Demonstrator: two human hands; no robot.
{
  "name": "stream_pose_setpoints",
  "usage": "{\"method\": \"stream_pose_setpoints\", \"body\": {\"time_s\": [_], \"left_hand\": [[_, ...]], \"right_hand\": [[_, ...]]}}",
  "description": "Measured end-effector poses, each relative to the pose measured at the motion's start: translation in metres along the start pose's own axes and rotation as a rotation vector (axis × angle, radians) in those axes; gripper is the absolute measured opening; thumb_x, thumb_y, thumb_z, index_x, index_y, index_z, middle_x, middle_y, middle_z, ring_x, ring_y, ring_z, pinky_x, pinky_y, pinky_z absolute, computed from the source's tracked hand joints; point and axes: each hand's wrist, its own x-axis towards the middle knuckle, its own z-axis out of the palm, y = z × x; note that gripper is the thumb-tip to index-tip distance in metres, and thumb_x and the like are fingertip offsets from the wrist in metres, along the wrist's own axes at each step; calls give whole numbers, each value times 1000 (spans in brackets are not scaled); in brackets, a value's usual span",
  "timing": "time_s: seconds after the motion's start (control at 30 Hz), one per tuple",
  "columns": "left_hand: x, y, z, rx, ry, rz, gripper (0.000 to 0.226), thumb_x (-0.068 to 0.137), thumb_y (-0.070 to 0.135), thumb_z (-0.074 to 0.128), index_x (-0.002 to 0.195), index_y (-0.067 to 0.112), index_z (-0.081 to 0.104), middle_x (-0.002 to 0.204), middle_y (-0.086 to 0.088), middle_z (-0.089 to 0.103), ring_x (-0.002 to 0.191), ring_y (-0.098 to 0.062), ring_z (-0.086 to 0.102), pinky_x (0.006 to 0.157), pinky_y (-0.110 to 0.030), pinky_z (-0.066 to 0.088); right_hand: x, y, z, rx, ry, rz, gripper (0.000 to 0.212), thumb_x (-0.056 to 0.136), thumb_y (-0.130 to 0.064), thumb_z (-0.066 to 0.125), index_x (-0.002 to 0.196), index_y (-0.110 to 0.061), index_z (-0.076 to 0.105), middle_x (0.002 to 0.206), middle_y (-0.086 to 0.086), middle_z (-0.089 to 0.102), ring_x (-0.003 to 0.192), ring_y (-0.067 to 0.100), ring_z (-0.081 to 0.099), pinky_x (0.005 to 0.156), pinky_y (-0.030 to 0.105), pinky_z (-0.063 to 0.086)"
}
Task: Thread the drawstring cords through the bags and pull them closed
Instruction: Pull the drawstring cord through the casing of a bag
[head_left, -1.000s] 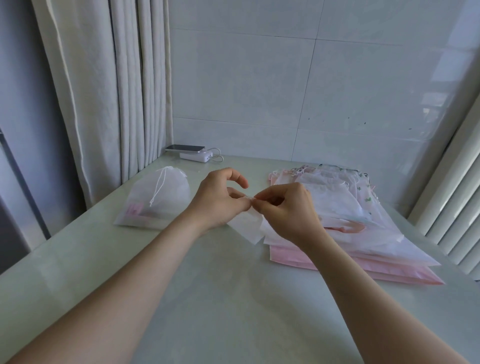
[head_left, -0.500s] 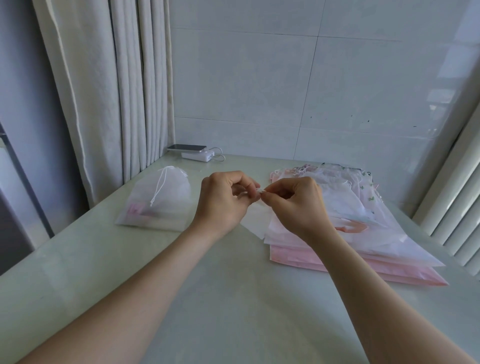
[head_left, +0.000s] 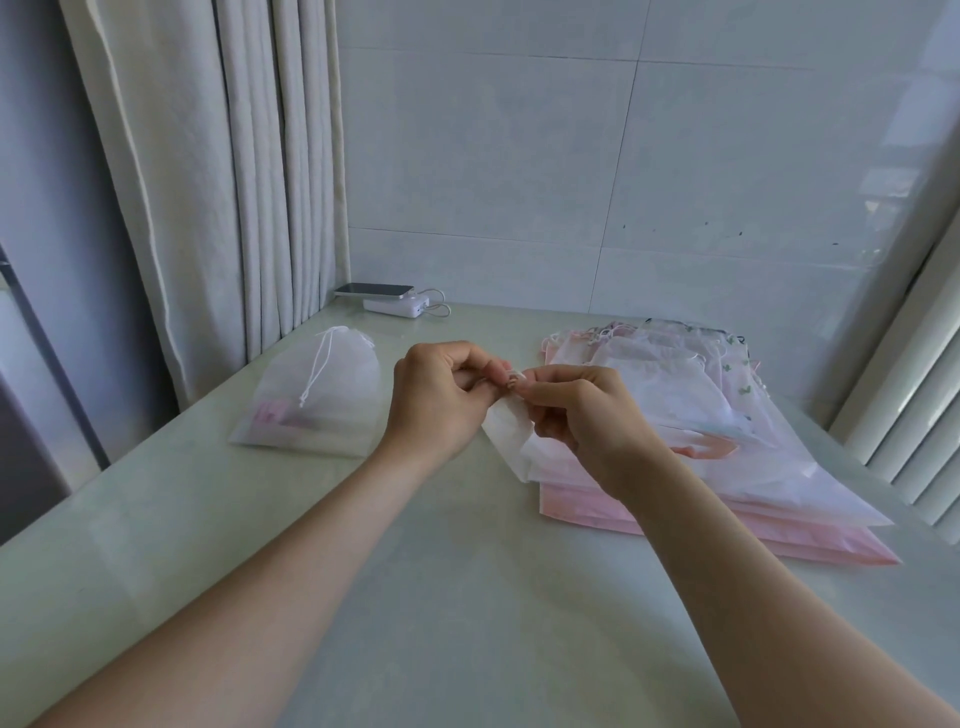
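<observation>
Both hands meet fingertip to fingertip as I watch: left hand and right hand each pinch the top corner of a white bag, whose length slants down beneath the right hand toward the bag pile just right of it.

Worktop: was a plain, pale greenish white with a faint gloss.
Held bag: was translucent white, with no print.
Closed bag: was frosted translucent white with a white cord; a pink item showed through near its bottom.
Stack of bags: was pale pink at the bottom and translucent white above; the far ones carried a small scattered green print.
Curtain: was plain cream.
Wall tiles: were pale grey-white with a few dark specks.
Phone: had a dark face and a silver edge.
Power bank: was white, as was its cable.
Slats: were white.
</observation>
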Motion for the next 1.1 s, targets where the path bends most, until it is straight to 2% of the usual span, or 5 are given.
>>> {"method": "stream_pose_setpoints", "body": {"time_s": [0.53, 0.67, 0.77, 0.97, 1.1], "left_hand": [[7, -6, -11, 197, -107, 272, 12, 88, 17, 83, 85, 17, 71, 103, 5, 68, 94, -7, 68, 85, -21, 56], [9, -1, -15, 171, -234, -23, 25, 89, 34, 52, 71, 17, 56, 102, 1, 52, 95, -12, 52, 78, -22, 37], [14, 4, -25, 112, -251, -215, 33, 78, 37, 39, 59, 13, 51, 84, -14, 66, 78, -21, 56, 71, -34, 37], [9, 13, -26, -10, -441, -386, 40, 86, 40, 42, 82, 8, 65, 69, -11, 72, 71, -24, 63, 85, -43, 51], [9, 13, -16, 34, -398, -369, 44, 105, 50, 35, 85, 13, 48, 65, -1, 46, 62, -22, 43, 62, -34, 41]], "right_hand": [[1, 3, 12, -60, 186, -82, 7, 90, -13, 80, 90, -6, 82, 69, 7, 67, 62, 14, 54, 62, 27, 47], [0, 4, 15, -125, 279, -134, 6, 91, -15, 80, 86, -12, 81, 63, -1, 69, 53, 6, 56, 59, 20, 47], [1, 4, 14, -172, 318, -142, 7, 92, -16, 80, 85, -16, 81, 65, -1, 72, 53, 4, 58, 61, 21, 50], [-1, 6, 21, -237, 304, -149, 5, 91, -17, 80, 88, -15, 82, 74, 3, 77, 60, 5, 63, 65, 27, 54], [-4, 6, 24, -246, 276, -161, 5, 91, -17, 79, 91, -14, 83, 75, 1, 78, 62, 4, 66, 64, 22, 52]]}}
